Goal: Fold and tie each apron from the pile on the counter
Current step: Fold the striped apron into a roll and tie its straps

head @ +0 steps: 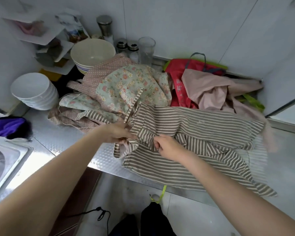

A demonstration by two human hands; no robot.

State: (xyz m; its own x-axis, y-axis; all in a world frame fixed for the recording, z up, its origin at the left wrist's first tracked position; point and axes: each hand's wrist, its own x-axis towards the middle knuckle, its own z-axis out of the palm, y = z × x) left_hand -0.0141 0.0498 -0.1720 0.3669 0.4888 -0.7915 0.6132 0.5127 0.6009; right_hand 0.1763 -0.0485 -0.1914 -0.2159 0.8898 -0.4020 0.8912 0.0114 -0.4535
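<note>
Sink far left, stacked white bowls behind it. My left hand pinches the striped apron at its bunched waist, where a strap trails up over the floral apron in the pile. My right hand, just beside, grips a gathered fold. Apron lies half-spread on the counter, hem overhanging the edge. Judgement: folding begun, not tied; next, straighten and free the strap. Pink cloth crowds the right.

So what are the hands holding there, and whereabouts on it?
Both hold the striped apron. The left hand pinches it near its strap end, at the apron's left edge; the right hand grips a bunched fold just beside it.
</note>
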